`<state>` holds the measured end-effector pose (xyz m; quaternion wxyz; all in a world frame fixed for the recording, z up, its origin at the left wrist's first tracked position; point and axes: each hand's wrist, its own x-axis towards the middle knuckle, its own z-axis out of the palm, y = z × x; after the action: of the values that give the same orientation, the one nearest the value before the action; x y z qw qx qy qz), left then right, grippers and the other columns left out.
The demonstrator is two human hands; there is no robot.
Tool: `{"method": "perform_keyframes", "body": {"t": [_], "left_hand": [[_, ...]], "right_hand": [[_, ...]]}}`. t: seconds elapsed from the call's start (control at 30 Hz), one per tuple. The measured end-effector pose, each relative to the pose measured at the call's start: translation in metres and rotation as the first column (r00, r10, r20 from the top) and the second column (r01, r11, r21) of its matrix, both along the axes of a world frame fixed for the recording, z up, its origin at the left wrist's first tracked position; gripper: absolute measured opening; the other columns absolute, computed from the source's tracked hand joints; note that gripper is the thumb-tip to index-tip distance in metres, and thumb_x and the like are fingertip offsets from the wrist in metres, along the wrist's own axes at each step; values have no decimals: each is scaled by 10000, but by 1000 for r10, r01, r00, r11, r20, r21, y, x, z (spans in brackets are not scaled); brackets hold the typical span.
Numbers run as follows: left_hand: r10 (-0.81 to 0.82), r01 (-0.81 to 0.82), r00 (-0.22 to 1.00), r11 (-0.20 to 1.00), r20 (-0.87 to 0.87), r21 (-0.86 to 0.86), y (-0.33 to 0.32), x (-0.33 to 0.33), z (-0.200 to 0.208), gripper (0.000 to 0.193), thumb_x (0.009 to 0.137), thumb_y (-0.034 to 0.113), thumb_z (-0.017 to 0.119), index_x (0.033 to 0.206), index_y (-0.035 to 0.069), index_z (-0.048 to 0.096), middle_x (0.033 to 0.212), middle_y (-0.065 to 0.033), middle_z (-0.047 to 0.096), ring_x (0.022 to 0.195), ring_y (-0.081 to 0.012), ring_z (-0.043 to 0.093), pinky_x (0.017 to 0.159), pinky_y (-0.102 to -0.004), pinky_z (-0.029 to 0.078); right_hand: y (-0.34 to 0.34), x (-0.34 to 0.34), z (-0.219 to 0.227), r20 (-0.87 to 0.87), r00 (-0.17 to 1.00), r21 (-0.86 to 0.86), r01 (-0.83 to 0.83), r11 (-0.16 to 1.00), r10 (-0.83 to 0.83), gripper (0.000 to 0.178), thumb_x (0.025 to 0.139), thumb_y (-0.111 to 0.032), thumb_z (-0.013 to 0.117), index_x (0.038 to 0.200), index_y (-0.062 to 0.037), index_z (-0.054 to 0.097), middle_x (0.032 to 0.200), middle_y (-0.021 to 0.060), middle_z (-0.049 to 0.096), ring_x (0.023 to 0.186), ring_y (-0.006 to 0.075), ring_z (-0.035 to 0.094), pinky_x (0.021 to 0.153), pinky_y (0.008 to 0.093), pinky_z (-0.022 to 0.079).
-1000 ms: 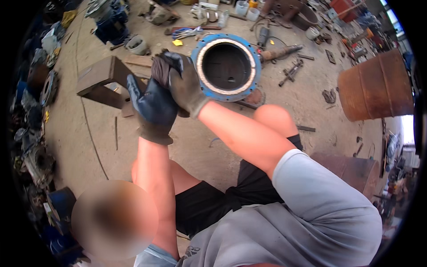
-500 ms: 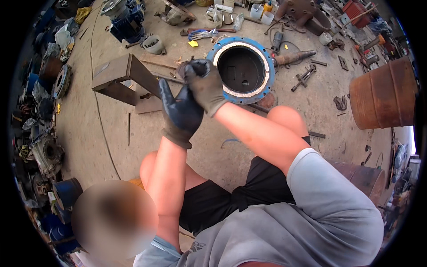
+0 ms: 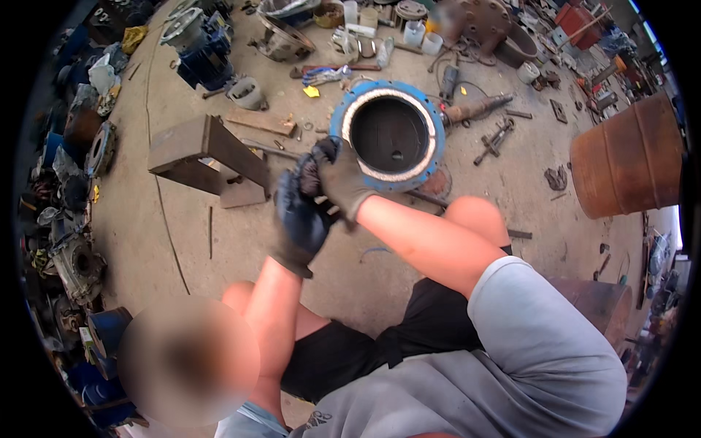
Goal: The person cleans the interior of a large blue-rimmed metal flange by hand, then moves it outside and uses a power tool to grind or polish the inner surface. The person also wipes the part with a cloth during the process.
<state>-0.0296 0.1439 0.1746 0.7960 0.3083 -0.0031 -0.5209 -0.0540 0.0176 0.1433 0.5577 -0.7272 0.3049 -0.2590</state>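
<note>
Both my hands wear dark coated work gloves and meet above the floor, just left of a blue round flanged casing. A pale gasket ring lies around the casing's dark opening. My right hand is closed, fingers curled at the fingertips of the other. Against it, my left hand bends its fingers inward from below. Between the gloves is a small dark shape, too hidden to name. A metal rod lies on the floor just beyond the hands.
An angled metal frame stands at left, with a wooden board behind it. Right of the casing lie a long brown tool and a puller-like metal piece. A rusty drum stands far right; a blue motor far left.
Both hands have come nearer to me. My left fingers, spread with the thumb apart before, now curl against the right hand. The whole scene sits slightly lower in view.
</note>
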Motion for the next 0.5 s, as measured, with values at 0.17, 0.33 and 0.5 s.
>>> {"method": "perform_keyframes", "body": {"t": [0.17,0.33,0.5], "left_hand": [[16,-103,962,945,273,309,12,32,-40,292,1083,312,571,1285,138,689,1195,-23,722,1085,-169,668,907,-380,564],[-275,-80,883,710,380,699,14,49,42,240,1020,212,668,1168,25,688,1003,-67,737,904,-175,685,817,-349,574],[-572,-352,584,460,576,815,46,50,88,527,969,287,752,1389,10,594,1208,-167,737,1078,-286,715,932,-418,578]], "right_hand": [[3,-2,13,-67,887,193,-438,878,457,660,1149,-543,276,1453,-28,556,1180,133,697,1002,201,668,879,365,567],[9,-10,34,71,792,607,-517,604,606,655,1147,-571,346,1483,-41,537,1292,107,679,1146,215,630,966,331,520],[13,-13,51,26,668,648,-578,496,744,1217,982,-733,598,1703,-149,-189,1727,157,297,1536,342,415,1100,521,506]]}}
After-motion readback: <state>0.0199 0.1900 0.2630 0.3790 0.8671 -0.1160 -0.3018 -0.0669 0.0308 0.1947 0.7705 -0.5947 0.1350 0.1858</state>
